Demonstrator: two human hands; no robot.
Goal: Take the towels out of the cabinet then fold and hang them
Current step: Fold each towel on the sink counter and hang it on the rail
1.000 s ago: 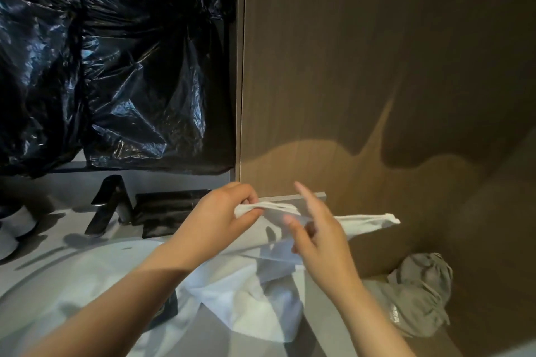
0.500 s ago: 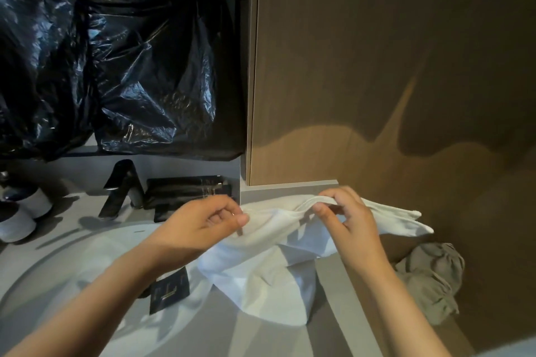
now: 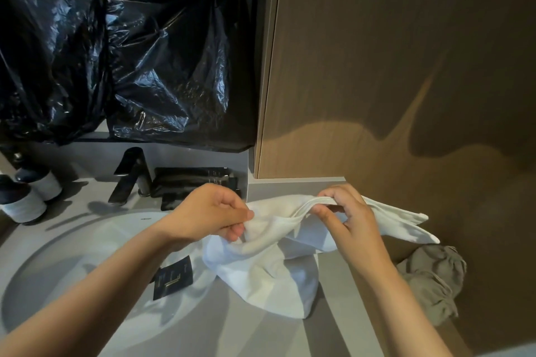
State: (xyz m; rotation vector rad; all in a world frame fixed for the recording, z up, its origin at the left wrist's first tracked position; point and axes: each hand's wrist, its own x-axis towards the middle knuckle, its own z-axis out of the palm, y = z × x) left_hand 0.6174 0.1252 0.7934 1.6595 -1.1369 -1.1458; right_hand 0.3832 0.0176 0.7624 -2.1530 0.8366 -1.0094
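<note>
White towel (image 3: 269, 275) bunched, over counter.

Black plastic sheeting (image 3: 130, 52) hangs above the worktop's (image 3: 338, 298) back edge, a black tap (image 3: 132, 175) and dark packets (image 3: 191, 180) sit along it, 2 white-banded jars (image 3: 24, 206) stand at the left edge, and a grey cloth bundle (image 3: 432, 278) lies past the right edge.
</note>
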